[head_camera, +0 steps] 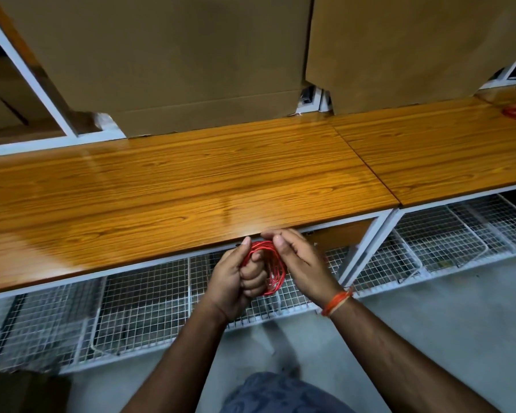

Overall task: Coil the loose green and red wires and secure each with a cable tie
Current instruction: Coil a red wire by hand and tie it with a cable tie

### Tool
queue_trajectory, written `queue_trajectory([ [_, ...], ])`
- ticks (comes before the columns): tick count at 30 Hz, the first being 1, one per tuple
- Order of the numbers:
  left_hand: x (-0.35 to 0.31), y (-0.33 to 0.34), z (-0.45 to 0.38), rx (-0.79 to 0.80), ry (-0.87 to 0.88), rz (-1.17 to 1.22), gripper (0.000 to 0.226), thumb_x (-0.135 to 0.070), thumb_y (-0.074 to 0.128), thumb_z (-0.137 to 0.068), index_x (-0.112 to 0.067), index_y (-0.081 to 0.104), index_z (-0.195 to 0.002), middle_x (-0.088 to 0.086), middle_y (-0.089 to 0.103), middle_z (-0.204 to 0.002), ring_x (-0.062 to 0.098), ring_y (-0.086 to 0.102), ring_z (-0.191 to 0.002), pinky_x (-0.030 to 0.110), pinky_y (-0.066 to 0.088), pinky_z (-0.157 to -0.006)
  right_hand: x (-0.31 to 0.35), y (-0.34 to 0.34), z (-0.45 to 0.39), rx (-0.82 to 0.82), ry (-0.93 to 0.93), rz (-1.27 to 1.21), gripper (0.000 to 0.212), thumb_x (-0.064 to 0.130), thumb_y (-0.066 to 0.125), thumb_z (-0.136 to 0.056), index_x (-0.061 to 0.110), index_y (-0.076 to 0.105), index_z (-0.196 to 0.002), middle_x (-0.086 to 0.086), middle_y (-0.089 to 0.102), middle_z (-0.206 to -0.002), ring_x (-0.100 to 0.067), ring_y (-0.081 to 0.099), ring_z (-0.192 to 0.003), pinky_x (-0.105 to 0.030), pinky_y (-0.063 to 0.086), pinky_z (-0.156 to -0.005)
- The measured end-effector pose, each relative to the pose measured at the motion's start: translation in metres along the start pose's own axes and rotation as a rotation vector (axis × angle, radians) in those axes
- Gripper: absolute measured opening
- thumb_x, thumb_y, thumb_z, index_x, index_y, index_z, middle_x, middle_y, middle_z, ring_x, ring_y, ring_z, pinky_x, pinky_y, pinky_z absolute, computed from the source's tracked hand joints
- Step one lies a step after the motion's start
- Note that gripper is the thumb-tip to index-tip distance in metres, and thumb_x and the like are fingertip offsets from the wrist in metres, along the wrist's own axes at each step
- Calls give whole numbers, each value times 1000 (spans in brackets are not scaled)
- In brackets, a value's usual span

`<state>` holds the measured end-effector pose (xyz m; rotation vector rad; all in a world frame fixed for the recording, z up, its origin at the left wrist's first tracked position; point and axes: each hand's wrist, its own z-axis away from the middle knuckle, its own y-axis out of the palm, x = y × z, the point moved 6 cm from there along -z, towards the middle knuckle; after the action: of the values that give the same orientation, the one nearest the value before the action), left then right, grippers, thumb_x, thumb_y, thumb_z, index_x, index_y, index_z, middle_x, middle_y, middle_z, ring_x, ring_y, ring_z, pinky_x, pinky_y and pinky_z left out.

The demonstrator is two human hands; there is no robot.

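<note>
Red wire (273,268) coiled, light but springy: left hand (236,281) fisted round loops, right hand (300,259) pinching top; likely best cinched where fist bunches strands.

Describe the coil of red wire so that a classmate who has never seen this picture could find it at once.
Start at the long wooden bench and drop to the middle of its near edge, where two hands meet. The red wire coil sits between the left hand and right hand. Unlike the orange wrist thread, it forms many thin red loops.
</note>
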<state>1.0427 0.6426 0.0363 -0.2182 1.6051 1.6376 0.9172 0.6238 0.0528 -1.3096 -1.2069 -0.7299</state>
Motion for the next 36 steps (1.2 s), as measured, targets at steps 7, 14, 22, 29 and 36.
queue_trajectory([
  [7, -2, 1, -6, -177, 43, -256, 38, -37, 45, -101, -8, 55, -80, -6, 26, -47, 5, 21, -36, 15, 23, -38, -9, 14, 6, -214, 22, 17, 43, 49, 35, -108, 25, 59, -81, 6, 56, -66, -8, 51, -60, -40, 41, -57],
  [14, -9, 11, -3, 32, -118, -239, 47, -37, 35, -105, -6, 63, -84, -3, 32, -52, 9, 28, -41, 27, 30, -49, 3, 5, -1, -238, -125, 198, 41, 50, 29, -106, 34, 49, -74, 10, 53, -61, -5, 52, -55, -19, 33, -51],
  [22, -26, -13, -10, -215, 17, 157, 37, -33, 37, -108, -18, 47, -76, -11, 26, -47, 2, 23, -34, 16, 19, -33, -20, 6, -2, -15, -36, 193, 42, 55, 37, -104, 20, 60, -100, 0, 61, -72, -12, 58, -63, -38, 46, -56],
  [29, -84, -59, -5, -364, 326, 444, 38, -33, 33, -111, -20, 49, -78, -11, 34, -51, 3, 30, -41, 17, 28, -41, -60, -15, 33, -141, 74, 318, 18, 16, 61, -101, 29, 66, -113, 9, 69, -96, -3, 66, -87, -43, 60, -76],
  [36, -80, -60, -7, -352, 361, -560, 37, -35, 32, -112, -5, 49, -98, 2, 61, -66, 16, 56, -58, 26, 49, -58, 42, 31, 8, 78, -428, 472, 20, 21, 60, -100, 14, 75, -112, 4, 65, -95, -7, 59, -88, -26, 50, -72],
])
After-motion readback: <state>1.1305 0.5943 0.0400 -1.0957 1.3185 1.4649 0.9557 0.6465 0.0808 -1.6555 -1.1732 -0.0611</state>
